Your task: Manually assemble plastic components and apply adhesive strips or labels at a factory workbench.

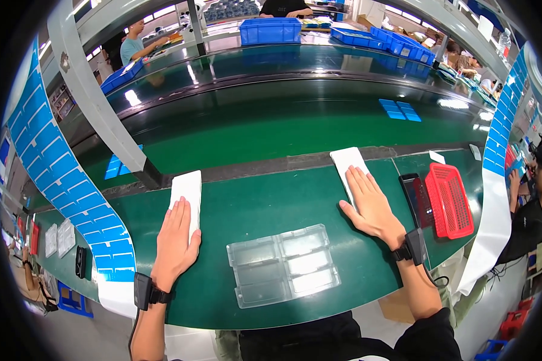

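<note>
On our green worktop (223, 210): two white stacks lie well apart, their far ends at the dark edge strip (271, 163).
Left hand (177, 242): flat on the left white stack (188, 182), fingers straight and side by side, gripping nothing we can see.
Right hand (370, 207): flat on the right white stack (345, 157), thumb spread wide, likewise not clamped on anything visible.
Pressing well: we would spread the weight evenly through palm and fingers, holding each stack square so its layers do not slide or crease.
Clear tray (281, 265): between our forearms, nearer our body; we would do well to stop wrists and cables from catching it.
White stacks' look: plain, matt, narrow oblongs with pale edges; we cannot tell how many layers each has, as our hands cover the near parts.
Red basket (457, 201): right of our right hand, beside a black device (414, 198).
</note>
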`<move>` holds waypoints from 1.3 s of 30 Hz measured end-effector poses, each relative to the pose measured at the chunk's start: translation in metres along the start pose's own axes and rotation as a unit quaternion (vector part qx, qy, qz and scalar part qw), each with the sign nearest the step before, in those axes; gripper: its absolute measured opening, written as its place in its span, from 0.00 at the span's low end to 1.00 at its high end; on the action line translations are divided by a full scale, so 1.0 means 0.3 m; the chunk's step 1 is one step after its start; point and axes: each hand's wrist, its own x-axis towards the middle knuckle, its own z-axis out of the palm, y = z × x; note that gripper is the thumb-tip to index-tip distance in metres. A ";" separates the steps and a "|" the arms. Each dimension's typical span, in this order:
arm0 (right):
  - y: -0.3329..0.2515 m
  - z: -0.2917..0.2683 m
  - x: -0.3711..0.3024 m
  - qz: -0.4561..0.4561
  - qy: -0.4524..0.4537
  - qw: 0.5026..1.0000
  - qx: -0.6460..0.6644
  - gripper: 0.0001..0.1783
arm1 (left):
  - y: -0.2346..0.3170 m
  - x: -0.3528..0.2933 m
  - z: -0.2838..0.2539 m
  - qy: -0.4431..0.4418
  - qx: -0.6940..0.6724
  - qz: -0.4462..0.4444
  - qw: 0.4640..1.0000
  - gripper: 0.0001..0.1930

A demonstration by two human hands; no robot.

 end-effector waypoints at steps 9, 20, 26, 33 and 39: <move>-0.015 -0.003 -0.034 -0.002 0.014 1.000 -0.001 0.42 | 0.023 -0.046 -0.003 0.004 0.002 0.008 1.000 0.37; -0.031 -0.014 -0.077 0.000 0.014 1.000 -0.011 0.42 | 0.054 -0.103 -0.010 -0.007 0.003 -0.006 1.000 0.40; -0.044 -0.024 -0.108 0.000 0.008 1.000 -0.007 0.42 | 0.071 -0.136 -0.015 -0.007 -0.001 -0.009 1.000 0.40; -0.059 -0.031 -0.143 0.006 0.005 1.000 0.002 0.42 | 0.082 -0.170 -0.018 0.001 0.001 -0.008 1.000 0.40; -0.082 -0.047 -0.175 0.014 -0.005 1.000 -0.001 0.43 | 0.097 -0.204 -0.022 -0.002 -0.004 -0.008 1.000 0.40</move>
